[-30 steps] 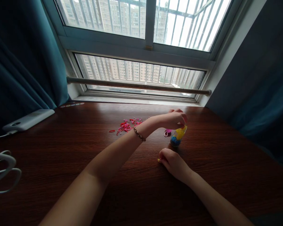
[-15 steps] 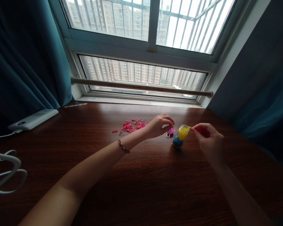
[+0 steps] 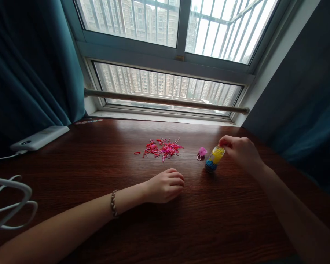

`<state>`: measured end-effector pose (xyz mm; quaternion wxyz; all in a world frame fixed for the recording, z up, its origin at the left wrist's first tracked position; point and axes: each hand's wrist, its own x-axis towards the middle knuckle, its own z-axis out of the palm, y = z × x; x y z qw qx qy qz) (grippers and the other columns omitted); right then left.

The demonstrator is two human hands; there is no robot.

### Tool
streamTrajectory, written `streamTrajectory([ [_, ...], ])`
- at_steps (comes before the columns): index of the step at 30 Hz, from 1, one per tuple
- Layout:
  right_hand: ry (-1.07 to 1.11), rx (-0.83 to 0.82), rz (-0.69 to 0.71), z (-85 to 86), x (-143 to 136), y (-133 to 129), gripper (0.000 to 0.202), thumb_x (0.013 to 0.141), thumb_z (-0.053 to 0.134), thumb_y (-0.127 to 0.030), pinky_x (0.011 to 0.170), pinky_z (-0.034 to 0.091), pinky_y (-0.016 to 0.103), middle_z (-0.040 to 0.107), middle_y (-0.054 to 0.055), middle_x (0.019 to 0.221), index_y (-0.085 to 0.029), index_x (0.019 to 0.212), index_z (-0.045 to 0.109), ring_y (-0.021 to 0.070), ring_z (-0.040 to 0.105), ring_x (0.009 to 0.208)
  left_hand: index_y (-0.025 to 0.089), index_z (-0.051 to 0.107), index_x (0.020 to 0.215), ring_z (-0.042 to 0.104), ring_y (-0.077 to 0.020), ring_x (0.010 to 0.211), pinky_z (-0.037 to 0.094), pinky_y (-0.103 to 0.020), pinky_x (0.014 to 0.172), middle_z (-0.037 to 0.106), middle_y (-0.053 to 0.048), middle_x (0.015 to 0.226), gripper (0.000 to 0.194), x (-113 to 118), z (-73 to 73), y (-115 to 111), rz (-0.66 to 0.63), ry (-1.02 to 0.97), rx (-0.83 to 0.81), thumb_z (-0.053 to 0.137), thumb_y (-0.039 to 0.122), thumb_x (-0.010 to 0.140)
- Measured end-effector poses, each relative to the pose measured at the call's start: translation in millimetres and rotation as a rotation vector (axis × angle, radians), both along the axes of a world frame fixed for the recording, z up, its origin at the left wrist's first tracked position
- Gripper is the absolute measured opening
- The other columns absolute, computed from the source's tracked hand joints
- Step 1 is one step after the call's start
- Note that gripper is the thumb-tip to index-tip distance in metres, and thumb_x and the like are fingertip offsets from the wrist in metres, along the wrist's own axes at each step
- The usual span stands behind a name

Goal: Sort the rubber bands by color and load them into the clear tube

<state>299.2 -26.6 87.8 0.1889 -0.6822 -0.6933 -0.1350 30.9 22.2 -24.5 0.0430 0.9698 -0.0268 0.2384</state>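
Both grips unclear: left hand [image 3: 165, 186] curled, palm hidden; right hand [image 3: 240, 150] at jar [image 3: 215, 159] mouth.

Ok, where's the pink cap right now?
In the head view, the pink cap sits right of centre on the table, between the pink and red band pile and the jar.

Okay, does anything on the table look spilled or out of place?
Pink and red bands lie loose left of the jar, one stray red band apart from the pile; that might be a spill. Nothing looks damaged.
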Motion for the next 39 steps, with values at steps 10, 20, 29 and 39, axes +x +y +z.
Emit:
streamTrajectory([
  [10,0.253,-0.445,0.236,-6.2,5,-2,0.054,0.073,0.053,-0.020,0.048,0.043,0.018,0.066,0.007,0.096,-0.016,0.124,0.034,0.0132,0.062,0.061,0.016,0.056,0.079,0.053,-0.0150,0.091,0.040,-0.030,0.084,0.062,-0.005,0.082,0.012,1,-5.1,-7,-0.028,-0.013,0.057,0.045,0.016,0.082],
  [20,0.342,-0.579,0.189,-21.4,0,16,0.057,0.075,0.051,-0.016,0.037,0.039,0.018,0.067,0.002,0.075,-0.017,0.128,0.032,0.0088,0.055,0.036,0.016,0.056,0.076,0.053,-0.0155,0.090,0.041,-0.030,0.082,0.062,-0.005,0.080,0.015,0,-5.3,-9,-0.005,0.011,0.061,0.043,0.017,0.083],
  [29,0.198,-0.306,0.189,-15.7,6,7,0.049,0.067,0.058,-0.016,0.057,0.047,0.022,0.067,0.002,0.085,-0.022,0.115,0.051,0.0141,0.062,0.062,0.016,0.057,0.079,0.053,-0.0163,0.091,0.040,-0.030,0.083,0.062,-0.005,0.083,0.016,-1,-4.8,-8,-0.006,0.039,0.049,0.041,0.018,0.084],
  [39,0.149,-0.197,0.135,-14.1,3,-3,0.050,0.066,0.054,-0.010,0.058,0.048,0.023,0.069,0.000,0.079,-0.025,0.113,0.054,0.0168,0.064,0.067,0.016,0.056,0.078,0.053,-0.0161,0.091,0.039,-0.030,0.083,0.062,-0.005,0.081,0.014,-1,-5.6,-8,-0.015,0.019,0.053,0.043,0.017,0.083],
])
